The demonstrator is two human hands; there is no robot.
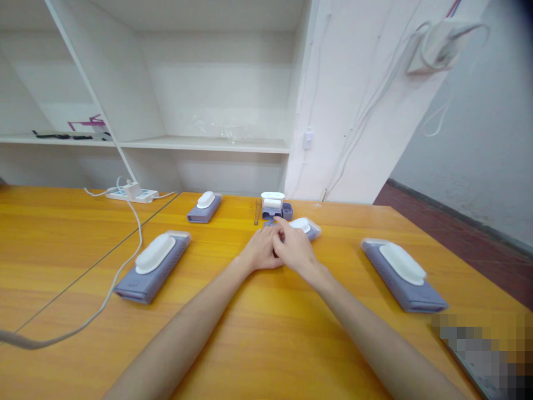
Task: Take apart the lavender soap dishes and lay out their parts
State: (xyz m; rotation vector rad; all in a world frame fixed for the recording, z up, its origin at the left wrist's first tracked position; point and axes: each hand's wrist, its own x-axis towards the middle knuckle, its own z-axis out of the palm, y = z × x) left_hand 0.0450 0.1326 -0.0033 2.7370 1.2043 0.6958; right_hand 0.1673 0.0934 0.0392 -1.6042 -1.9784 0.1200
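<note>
Just beyond the touching left hand and right hand stands a white-and-purple device. Whether either grips anything, I cannot tell.

left hand: partly hidden by right hand | corner object: pixelated, cut off

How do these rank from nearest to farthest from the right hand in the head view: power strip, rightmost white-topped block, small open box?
From the right hand:
1. Small open box: just beyond it.
2. Rightmost white-topped block: off to its right.
3. Power strip: well off to its left, towards the back.
</note>
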